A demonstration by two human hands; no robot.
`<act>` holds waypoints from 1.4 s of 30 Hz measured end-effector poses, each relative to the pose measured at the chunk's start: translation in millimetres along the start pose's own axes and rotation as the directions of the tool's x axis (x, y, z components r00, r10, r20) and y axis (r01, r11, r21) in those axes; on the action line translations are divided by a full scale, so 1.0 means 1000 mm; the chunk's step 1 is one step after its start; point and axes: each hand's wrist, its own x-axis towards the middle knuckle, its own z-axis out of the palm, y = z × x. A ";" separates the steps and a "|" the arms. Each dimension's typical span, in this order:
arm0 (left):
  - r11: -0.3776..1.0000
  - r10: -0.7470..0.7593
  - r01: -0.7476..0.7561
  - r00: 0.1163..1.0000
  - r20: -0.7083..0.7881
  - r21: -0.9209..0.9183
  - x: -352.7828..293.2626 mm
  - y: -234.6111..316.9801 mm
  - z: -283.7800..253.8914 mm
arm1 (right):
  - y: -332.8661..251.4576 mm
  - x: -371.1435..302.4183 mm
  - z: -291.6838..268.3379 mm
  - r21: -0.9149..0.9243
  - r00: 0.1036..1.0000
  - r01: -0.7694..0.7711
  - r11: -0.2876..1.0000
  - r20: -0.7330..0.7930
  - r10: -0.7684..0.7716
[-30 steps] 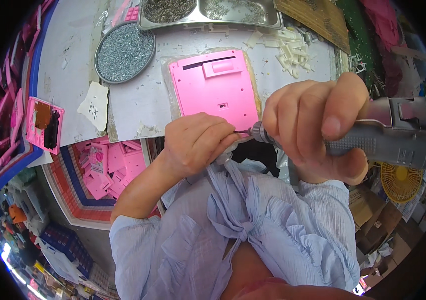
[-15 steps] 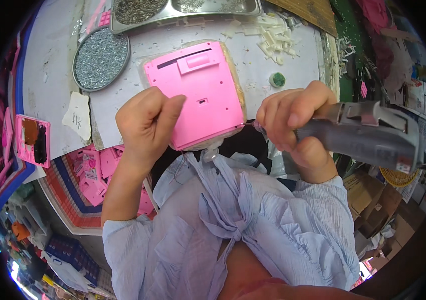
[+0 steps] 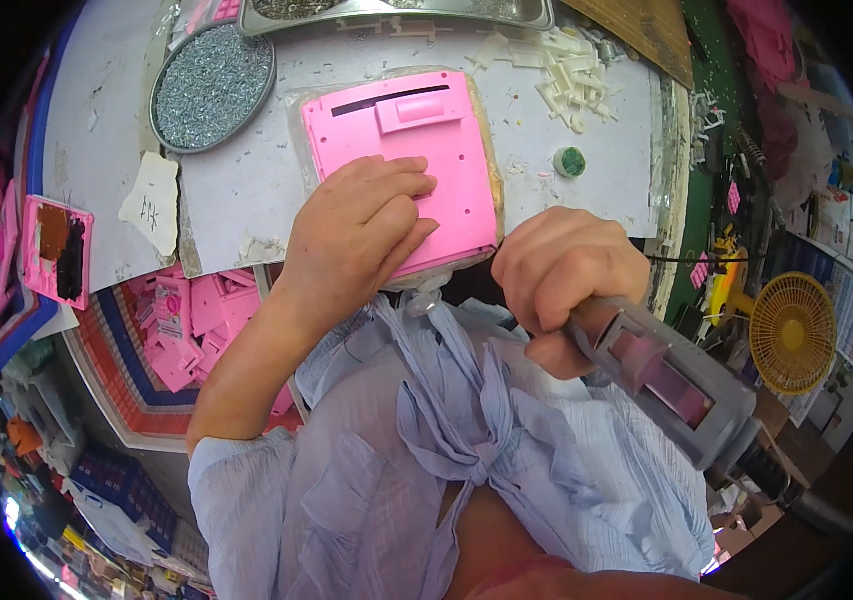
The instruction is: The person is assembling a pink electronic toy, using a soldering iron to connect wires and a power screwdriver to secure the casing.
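Note:
A pink plastic housing point(image 3: 442, 185) lies on a padded, plastic-wrapped block point(image 3: 492, 150) at the table's near edge. It has a long slot, a raised part near its far end and several small holes. My left hand point(image 3: 362, 220) rests palm down on its left side, fingers partly stretched over the surface. In my right hand point(image 3: 572, 275), just off the housing's near right corner, is a grey electric screwdriver point(image 3: 672, 385). Its body slants down to the right, where a cord leaves it. My fingers hide its front end, and the tip cannot be made out.
A round dish of small screws point(image 3: 212, 90) stands at the far left, beside a metal tray point(image 3: 407, 18). White plastic parts point(image 3: 572, 80) and a small green-topped pot point(image 3: 569, 162) lie right of the housing. Pink parts point(image 3: 192, 320) fill a bin at lower left. A yellow fan point(image 3: 792, 335) is at right.
My left hand has moved from the housing's left edge onto its face, and its closed fingers have spread. The screwdriver's rear has swung downward, with my right hand lower.

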 end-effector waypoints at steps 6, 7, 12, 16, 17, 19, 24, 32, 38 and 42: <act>1.000 -0.009 0.009 1.000 -0.013 -0.026 0.003 -0.002 -0.001 | -0.002 0.030 -0.005 0.098 0.998 0.012 0.995 -0.065 -0.006; 0.999 -0.010 0.010 1.000 -0.004 -0.036 0.002 -0.001 -0.002 | 0.000 0.030 -0.002 0.056 0.997 0.019 0.998 -0.071 -0.015; 0.999 -0.035 0.035 0.999 0.000 -0.041 -0.004 -0.003 0.001 | 0.023 0.034 -0.006 0.003 0.991 0.025 1.000 0.129 -0.025; 0.999 0.009 -0.010 1.000 -0.017 -0.032 0.005 -0.005 -0.001 | 0.006 0.052 -0.022 0.162 0.999 -0.032 0.986 0.004 0.032; 0.999 0.005 -0.006 1.000 -0.017 -0.031 0.004 -0.005 -0.001 | 0.010 0.058 -0.025 0.146 0.999 0.029 0.989 -0.044 -0.022; 0.999 -0.001 0.001 1.000 -0.009 -0.037 0.001 -0.004 -0.002 | 0.022 0.059 -0.023 0.063 0.998 0.023 0.998 -0.061 -0.019; 0.996 -0.028 0.027 1.000 -0.013 -0.080 -0.002 -0.005 0.001 | 0.030 0.061 -0.022 -0.123 0.999 -0.016 0.992 0.050 0.022; 0.996 -0.045 0.045 0.999 0.004 -0.082 -0.002 -0.004 0.000 | 0.058 0.109 -0.048 0.041 0.998 -0.031 0.999 -0.047 0.033; 0.992 -0.056 0.054 0.998 -0.023 -0.110 -0.002 -0.006 0.003 | 0.067 0.108 -0.047 -0.005 0.996 -0.087 0.996 -0.034 0.087; 0.987 -0.079 0.073 0.996 -0.032 -0.140 -0.004 -0.004 -0.001 | 0.063 0.119 -0.055 0.091 0.993 -0.115 0.989 0.042 0.111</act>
